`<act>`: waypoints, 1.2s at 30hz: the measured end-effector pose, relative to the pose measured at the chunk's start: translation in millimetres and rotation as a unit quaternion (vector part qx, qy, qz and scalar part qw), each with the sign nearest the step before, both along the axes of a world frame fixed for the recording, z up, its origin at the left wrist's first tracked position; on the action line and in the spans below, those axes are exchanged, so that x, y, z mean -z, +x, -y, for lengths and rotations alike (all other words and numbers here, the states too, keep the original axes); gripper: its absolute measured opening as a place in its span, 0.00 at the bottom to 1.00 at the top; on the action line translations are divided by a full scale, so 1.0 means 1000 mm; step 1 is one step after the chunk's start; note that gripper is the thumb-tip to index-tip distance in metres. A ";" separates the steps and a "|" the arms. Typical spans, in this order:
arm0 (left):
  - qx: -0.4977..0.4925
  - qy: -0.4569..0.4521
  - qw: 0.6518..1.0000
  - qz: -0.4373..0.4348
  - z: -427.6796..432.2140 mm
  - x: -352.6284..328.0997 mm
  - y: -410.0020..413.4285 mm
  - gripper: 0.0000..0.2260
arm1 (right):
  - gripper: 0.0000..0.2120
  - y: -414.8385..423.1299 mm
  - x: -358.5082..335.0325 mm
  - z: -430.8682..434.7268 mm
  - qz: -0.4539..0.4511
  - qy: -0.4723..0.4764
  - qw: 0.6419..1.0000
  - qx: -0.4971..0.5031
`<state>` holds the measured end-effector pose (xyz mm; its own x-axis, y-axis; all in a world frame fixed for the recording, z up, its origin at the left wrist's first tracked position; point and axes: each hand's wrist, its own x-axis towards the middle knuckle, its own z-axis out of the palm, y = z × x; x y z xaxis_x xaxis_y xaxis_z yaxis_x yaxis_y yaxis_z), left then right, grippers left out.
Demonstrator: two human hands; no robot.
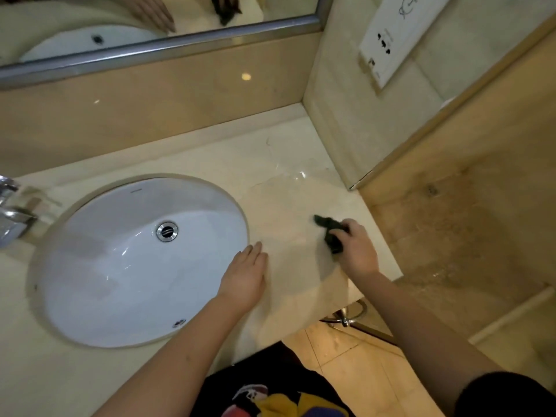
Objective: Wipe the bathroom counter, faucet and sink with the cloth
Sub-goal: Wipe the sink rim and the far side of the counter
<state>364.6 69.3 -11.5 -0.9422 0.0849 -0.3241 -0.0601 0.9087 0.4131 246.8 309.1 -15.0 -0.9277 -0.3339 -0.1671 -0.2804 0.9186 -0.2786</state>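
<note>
Right hand [356, 251] grips dark cloth [331, 233] on counter [285, 182]; left hand [246, 275] lies flat, fingers straight, beside sink [99, 236].

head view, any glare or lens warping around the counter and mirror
In the head view, wide-angle distortion bows the mirror frame and stretches the sink; a bright glare spot sits on the backsplash; wet sheen glints on the counter; the right hand gripping the cloth looks soft.
</note>
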 end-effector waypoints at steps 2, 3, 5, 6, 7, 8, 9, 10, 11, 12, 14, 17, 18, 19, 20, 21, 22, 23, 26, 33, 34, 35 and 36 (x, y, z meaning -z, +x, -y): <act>-0.003 0.001 1.000 0.008 -0.002 0.000 0.006 0.23 | 0.22 -0.004 0.007 -0.016 -0.019 0.001 0.999 0.050; -0.007 0.002 1.000 0.014 -0.003 0.000 0.009 0.23 | 0.24 -0.001 0.009 -0.019 -0.014 -0.010 0.998 0.058; -0.011 0.002 1.000 0.015 -0.001 0.001 0.016 0.23 | 0.25 0.014 0.013 -0.013 -0.010 -0.021 0.998 0.060; -0.011 -0.003 1.000 0.013 0.001 0.000 0.019 0.23 | 0.24 0.025 0.015 -0.005 -0.015 -0.027 0.998 0.060; -0.011 -0.010 1.000 0.013 0.004 -0.001 0.022 0.22 | 0.22 0.037 0.016 0.004 -0.017 -0.026 0.998 0.050; -0.014 -0.013 1.000 0.013 0.007 -0.001 0.026 0.22 | 0.20 0.050 0.017 0.015 -0.017 -0.025 0.999 0.029; -0.018 -0.018 1.000 0.017 0.012 -0.002 0.029 0.22 | 0.18 0.064 0.019 0.025 -0.014 -0.022 1.000 -0.016; -0.026 -0.020 0.999 0.017 0.017 -0.003 0.033 0.22 | 0.18 0.076 0.023 0.033 -0.007 -0.019 0.997 -0.072; -0.032 -0.023 0.999 0.019 0.024 -0.004 0.038 0.23 | 0.20 0.084 0.026 0.039 -0.006 -0.017 0.991 -0.129; -0.038 -0.024 0.999 0.018 0.033 -0.005 0.044 0.23 | 0.22 0.085 0.027 0.043 -0.007 -0.022 0.986 -0.162; -0.052 -0.028 0.998 0.013 0.054 -0.008 0.060 0.24 | 0.20 0.082 0.026 0.052 -0.018 -0.053 0.989 -0.134; -0.086 -0.039 0.996 -0.001 0.093 -0.011 0.093 0.24 | 0.15 0.088 0.012 0.082 -0.011 -0.117 0.991 0.068; -0.103 -0.044 0.994 -0.004 0.107 -0.011 0.107 0.25 | 0.15 0.096 0.011 0.098 -0.021 -0.123 0.987 0.104; -0.118 -0.046 0.992 -0.006 0.122 -0.011 0.121 0.24 | 0.15 0.107 0.010 0.118 -0.027 -0.114 0.987 0.109; -0.133 -0.047 0.990 -0.008 0.138 -0.010 0.136 0.24 | 0.15 0.119 0.010 0.137 -0.022 -0.104 0.990 0.092; -0.145 -0.047 0.988 -0.004 0.153 -0.011 0.150 0.24 | 0.15 0.133 0.011 0.155 -0.020 -0.091 0.994 0.061; -0.152 -0.046 0.987 -0.005 0.170 -0.012 0.165 0.24 | 0.15 0.147 0.015 0.172 -0.011 -0.077 0.996 0.032; -0.162 -0.046 0.986 -0.016 0.187 -0.010 0.179 0.23 | 0.15 0.159 0.018 0.187 0.005 -0.067 0.998 0.001; -0.189 -0.056 0.980 0.002 0.232 -0.004 0.220 0.24 | 0.15 0.193 0.017 0.236 0.036 -0.071 0.994 -0.076; -0.294 -0.091 0.951 0.019 0.319 0.006 0.310 0.22 | 0.22 0.282 0.001 0.380 0.055 -0.166 0.967 -0.184; -0.322 -0.084 0.943 0.009 0.326 0.008 0.321 0.21 | 0.25 0.297 0.004 0.395 0.080 -0.166 0.958 -0.219; -0.348 -0.074 0.935 0.013 0.332 0.010 0.332 0.21 | 0.25 0.312 0.007 0.407 0.104 -0.165 0.947 -0.256; -0.373 -0.067 0.925 0.019 0.338 0.012 0.342 0.22 | 0.24 0.328 0.010 0.419 0.119 -0.162 0.934 -0.295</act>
